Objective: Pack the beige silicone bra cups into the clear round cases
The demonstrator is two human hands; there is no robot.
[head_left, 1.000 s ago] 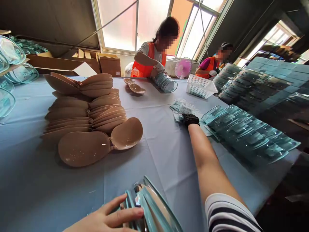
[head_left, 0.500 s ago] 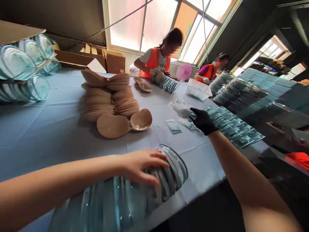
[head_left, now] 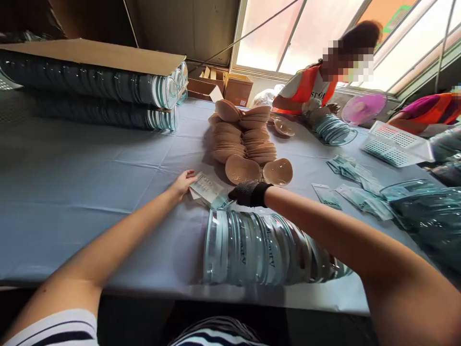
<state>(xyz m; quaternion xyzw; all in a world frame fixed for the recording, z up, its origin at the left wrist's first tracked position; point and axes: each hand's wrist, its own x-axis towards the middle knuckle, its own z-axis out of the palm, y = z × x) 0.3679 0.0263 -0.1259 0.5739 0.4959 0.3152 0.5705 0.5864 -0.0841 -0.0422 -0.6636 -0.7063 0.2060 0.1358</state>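
both hands moved to packets (head_left: pixel 209 191) | left hand (head_left: pixel 183 182) grip clamped on packets | right hand (head_left: pixel 250 193) grip unclear | clear shells (head_left: pixel 266 250) stacked

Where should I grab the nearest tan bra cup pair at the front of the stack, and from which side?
Probably grip the near rim of the tan cup pair, coming from the front beside the gloved right hand. Both cups lie open side up on the blue tablecloth, joined at a narrow centre, with the stack of cups blocking approach from behind.
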